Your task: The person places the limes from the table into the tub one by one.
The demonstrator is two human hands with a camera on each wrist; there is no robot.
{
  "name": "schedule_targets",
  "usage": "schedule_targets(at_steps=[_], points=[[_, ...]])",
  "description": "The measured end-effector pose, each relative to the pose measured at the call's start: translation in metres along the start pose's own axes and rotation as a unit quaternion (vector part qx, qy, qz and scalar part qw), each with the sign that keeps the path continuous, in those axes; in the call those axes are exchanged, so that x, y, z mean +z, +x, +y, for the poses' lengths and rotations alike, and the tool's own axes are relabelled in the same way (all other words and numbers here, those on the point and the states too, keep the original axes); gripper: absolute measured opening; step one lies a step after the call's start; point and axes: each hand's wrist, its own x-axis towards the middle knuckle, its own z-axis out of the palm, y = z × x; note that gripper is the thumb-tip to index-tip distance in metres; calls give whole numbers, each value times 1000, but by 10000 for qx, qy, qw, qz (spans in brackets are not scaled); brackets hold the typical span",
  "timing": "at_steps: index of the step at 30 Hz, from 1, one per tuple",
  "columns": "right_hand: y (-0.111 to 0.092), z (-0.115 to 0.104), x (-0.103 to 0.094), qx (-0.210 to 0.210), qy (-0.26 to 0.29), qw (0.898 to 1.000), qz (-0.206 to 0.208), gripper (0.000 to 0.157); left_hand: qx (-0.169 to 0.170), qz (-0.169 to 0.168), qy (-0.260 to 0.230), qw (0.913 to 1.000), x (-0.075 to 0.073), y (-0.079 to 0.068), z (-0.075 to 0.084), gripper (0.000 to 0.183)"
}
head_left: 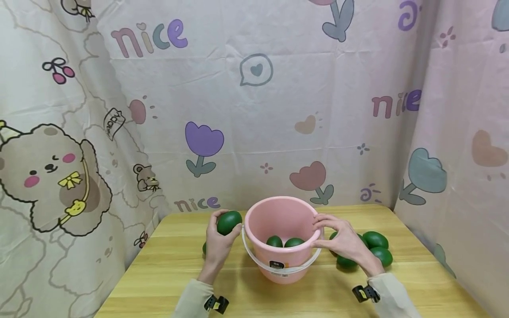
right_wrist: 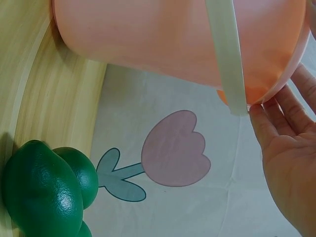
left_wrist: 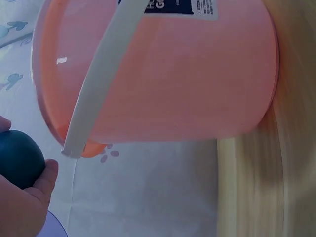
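A pink bucket stands upright on the wooden table, its white handle hanging down at the front. Two dark green, lemon-shaped fruits lie inside it. My left hand holds another green fruit between thumb and fingers, raised just left of the bucket's rim. In the left wrist view this fruit is partly cut off by the frame edge. My right hand grips the right side of the rim, and the right wrist view shows its thumb at the rim near the handle joint.
Several green fruits lie grouped on the table right of the bucket, partly behind the right hand. One more fruit shows behind the left wrist. A patterned curtain encloses the table at the back and sides.
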Motion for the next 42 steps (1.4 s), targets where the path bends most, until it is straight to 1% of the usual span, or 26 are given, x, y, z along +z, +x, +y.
schedule_targets(at_steps=[3, 7, 11, 14, 17, 19, 21, 27, 29, 33, 42], points=[[0, 0, 1, -1, 20, 10000, -16, 37, 275, -33, 117, 9995, 4, -1, 0, 53], [0, 0, 1, 15, 48, 10000, 6, 38, 447, -233, 291, 9983, 11, -2, 2, 55], [0, 0, 1, 38, 55, 10000, 1, 39, 419, -470, 405, 9972, 17, -4, 8, 62], [1, 0, 0, 32, 55, 10000, 6, 39, 420, -647, 396, 9962, 20, -7, 20, 66], [1, 0, 0, 15, 69, 10000, 16, 39, 475, -745, 351, 9955, 23, -11, 30, 64], [1, -1, 0, 19, 56, 10000, 20, 38, 485, -775, 380, 9951, 25, -12, 33, 62], [0, -1, 0, 20, 43, 10000, 28, 38, 477, -793, 455, 9947, 28, -13, 30, 61], [-1, 0, 0, -9, 17, 10000, 56, 37, 471, -861, 710, 9926, 35, -7, 6, 65], [-1, 0, 0, -18, 0, 10000, 71, 37, 506, -923, 710, 9919, 35, -6, 1, 65], [-1, 0, 1, -53, -69, 9999, 97, 37, 548, -1082, 688, 9902, 32, -4, -1, 63], [-1, 1, 1, -18, -99, 9999, 86, 37, 715, -1414, 974, 9825, 29, 1, 1, 66]])
